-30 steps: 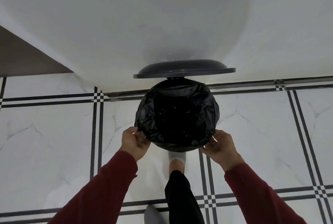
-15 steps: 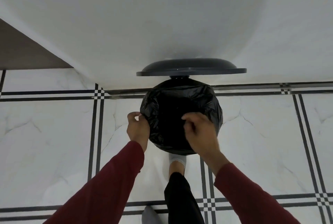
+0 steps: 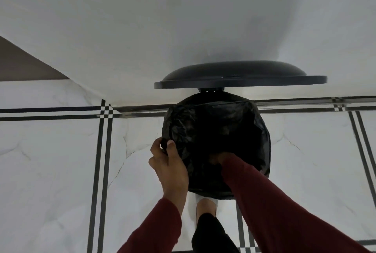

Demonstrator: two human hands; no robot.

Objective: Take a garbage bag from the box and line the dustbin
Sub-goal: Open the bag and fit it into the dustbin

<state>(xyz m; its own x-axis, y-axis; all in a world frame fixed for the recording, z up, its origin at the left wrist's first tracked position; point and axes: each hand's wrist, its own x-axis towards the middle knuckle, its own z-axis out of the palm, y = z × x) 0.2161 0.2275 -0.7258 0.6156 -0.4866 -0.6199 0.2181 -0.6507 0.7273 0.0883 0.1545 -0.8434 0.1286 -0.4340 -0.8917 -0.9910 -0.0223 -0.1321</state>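
Note:
A round dustbin stands against the white wall with its dark lid (image 3: 240, 76) raised upright. A black garbage bag (image 3: 240, 122) covers the bin's rim and hangs down inside it. My left hand (image 3: 167, 161) pinches the bag's edge at the left side of the rim. My right hand (image 3: 218, 160) reaches deep into the bag's dark inside; only the wrist and red sleeve show, so its fingers are hidden. The box of bags is out of sight.
White marble floor tiles with black stripe borders (image 3: 103, 151) surround the bin. A white wall (image 3: 183, 18) rises right behind it. My foot in a white sock (image 3: 205, 206) presses down in front of the bin, below a black trouser leg.
My right hand has left the bin's right rim, crossed over the opening and plunged down inside the bag. My left hand has stayed on the left rim. The view has moved closer.

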